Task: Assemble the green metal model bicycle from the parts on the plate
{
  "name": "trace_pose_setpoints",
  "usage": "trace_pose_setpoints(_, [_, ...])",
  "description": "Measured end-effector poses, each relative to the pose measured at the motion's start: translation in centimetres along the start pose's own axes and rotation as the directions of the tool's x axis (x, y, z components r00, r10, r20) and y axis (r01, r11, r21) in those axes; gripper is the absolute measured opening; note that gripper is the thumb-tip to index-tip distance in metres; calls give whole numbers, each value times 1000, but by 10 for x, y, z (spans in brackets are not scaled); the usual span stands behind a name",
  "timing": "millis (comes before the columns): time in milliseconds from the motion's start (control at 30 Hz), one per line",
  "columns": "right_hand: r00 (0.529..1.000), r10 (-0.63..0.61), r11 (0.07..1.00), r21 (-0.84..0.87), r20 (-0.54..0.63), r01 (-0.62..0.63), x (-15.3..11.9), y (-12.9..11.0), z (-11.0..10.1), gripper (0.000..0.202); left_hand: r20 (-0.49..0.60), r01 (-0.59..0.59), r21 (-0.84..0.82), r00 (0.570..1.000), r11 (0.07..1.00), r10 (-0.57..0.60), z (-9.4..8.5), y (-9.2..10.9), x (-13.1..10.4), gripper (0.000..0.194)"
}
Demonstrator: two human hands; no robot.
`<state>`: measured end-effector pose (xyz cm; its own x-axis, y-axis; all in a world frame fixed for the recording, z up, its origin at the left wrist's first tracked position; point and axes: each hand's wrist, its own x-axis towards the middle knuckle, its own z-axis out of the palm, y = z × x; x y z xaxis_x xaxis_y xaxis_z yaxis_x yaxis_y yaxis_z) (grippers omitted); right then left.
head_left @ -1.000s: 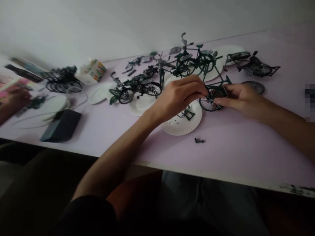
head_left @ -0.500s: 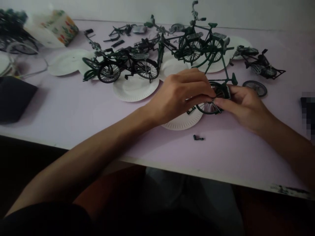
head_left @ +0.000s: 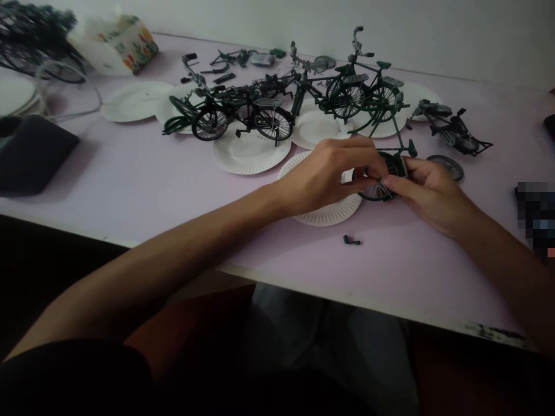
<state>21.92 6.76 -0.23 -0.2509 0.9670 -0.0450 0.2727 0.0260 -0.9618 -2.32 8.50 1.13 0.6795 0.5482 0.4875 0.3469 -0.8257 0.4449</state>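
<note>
A dark green model bicycle frame with a spoked wheel is held up between my hands above the front paper plate. My right hand grips it from the right, thumb and fingers closed near the rear wheel and rack. From the left, my left hand reaches over the wheel with its fingers pinched near the hub; whatever it pinches is too small to make out. A small black crank-like part lies on the table in front of the plate.
Assembled model bicycles stand on paper plates behind my hands. A loose wheel and a partly built bicycle lie to the right. At left are a dark box and a flowered tissue box.
The camera view has shifted, so the table items appear farther right. My left fingers have moved slightly at the wheel hub; my right hand still holds the bicycle.
</note>
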Motion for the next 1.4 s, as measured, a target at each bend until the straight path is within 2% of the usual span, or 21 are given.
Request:
trace_pose_setpoints(333, [1000, -23, 991, -132, 10, 24, -1, -4, 1, 28, -21, 40, 106, 999, 994, -38, -1, -4, 1, 17])
trace_pose_setpoints(433, [999, -40, 991, -131, 2, 40, -1, -5, 2, 26, -48, 1, 98, 999, 995, 4, 3, -8, 0, 14])
trace_pose_setpoints(600, [997, -77, 993, -94, -4, 77, 1, -2, 2, 35, -119, -131, 6, 984, 991, 130, 10, -16, -1, 15])
trace_pose_setpoints(667, [997, -77, 993, -85, 3, 76, 1, -1, 2, 36, -142, -147, -16, 979, 989, 143, 11, -17, -1, 16])
trace_pose_setpoints(1033, [995, -99, 990, -96, 13, 100, 0, -2, 3, 35, -120, -56, 5, 991, 998, 56, 5, -8, -1, 15])
trace_pose_setpoints(1400, [994, -103, 988, -108, 36, 106, -1, -4, 3, 24, -115, -6, 114, 993, 993, 19, 10, -8, -1, 13])
